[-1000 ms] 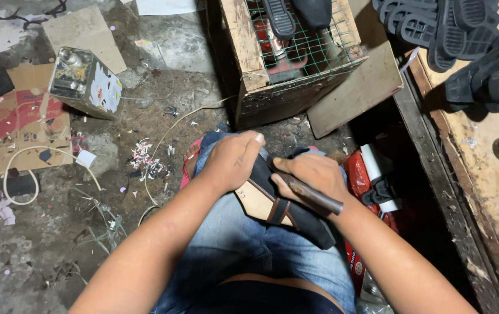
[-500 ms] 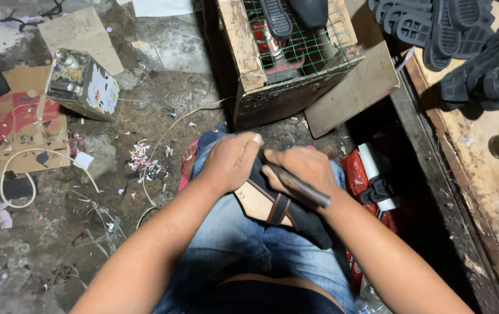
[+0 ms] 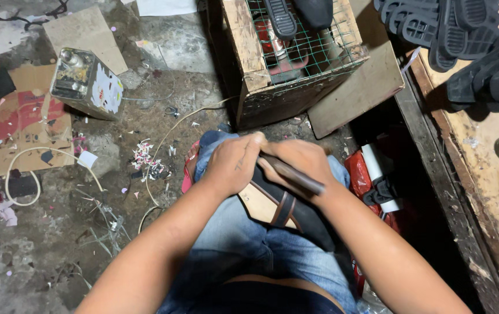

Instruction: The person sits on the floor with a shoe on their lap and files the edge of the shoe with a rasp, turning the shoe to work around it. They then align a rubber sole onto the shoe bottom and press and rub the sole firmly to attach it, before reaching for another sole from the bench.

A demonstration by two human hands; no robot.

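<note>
A tan sandal (image 3: 264, 204) with a dark strap and black sole lies across my lap, on my blue jeans. My left hand (image 3: 235, 164) presses down on its front end and holds it steady. My right hand (image 3: 299, 161) is closed around a dark slim tool handle (image 3: 296, 176) that points back toward my right forearm. The tool's working end is hidden between my two hands, against the sandal.
A wooden crate (image 3: 273, 64) with green wire mesh stands just ahead, a flat board (image 3: 357, 90) leaning against it. A dented metal can (image 3: 84, 83) and cardboard (image 3: 5, 119) lie left. Black shoe soles (image 3: 458, 40) sit on the wooden bench at right. Scraps and cord litter the concrete floor.
Both hands stay on the sandal; the right hand with the tool has shifted slightly along it. The view has tilted a little.
</note>
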